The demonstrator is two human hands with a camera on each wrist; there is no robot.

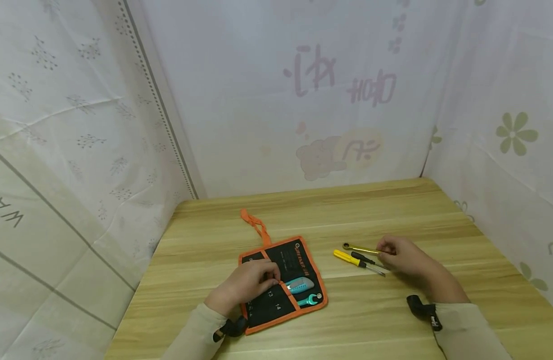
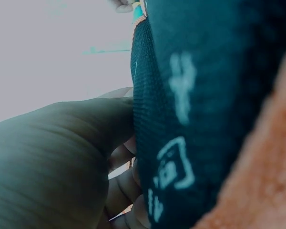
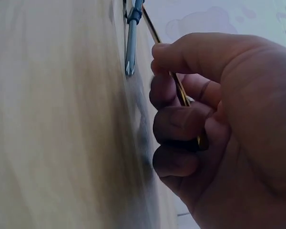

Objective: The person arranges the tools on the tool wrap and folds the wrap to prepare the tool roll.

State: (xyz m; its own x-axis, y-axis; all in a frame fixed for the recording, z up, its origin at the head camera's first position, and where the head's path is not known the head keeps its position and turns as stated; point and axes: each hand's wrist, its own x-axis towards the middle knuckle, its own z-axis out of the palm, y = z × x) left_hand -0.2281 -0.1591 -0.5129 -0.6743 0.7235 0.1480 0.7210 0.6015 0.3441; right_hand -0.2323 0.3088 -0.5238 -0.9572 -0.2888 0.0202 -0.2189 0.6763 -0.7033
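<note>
My right hand [image 1: 407, 256] holds a gold ratchet wrench [image 1: 363, 249] by one end, its ring end pointing left. In the right wrist view, thumb and fingers are curled round the wrench [image 3: 182, 93]. A yellow-handled screwdriver [image 1: 347, 256] and a black-handled screwdriver [image 1: 362, 258] lie on the table just beside it. My left hand [image 1: 244, 282] pinches the orange pocket edge of a black tool pouch [image 1: 292, 256], which lies open. Up close in the left wrist view, the pouch's fabric [image 2: 205, 95] hides part of the fingers. A teal utility knife [image 1: 300, 285] and a teal wrench [image 1: 309, 300] stick out of the pockets.
An orange strap [image 1: 255, 223] trails from the pouch's far edge. The wood-grain table [image 1: 371, 325] meets a printed curtain [image 1: 258, 125] behind, with more patterned cloth on both sides. Black wrist devices sit on both sleeves.
</note>
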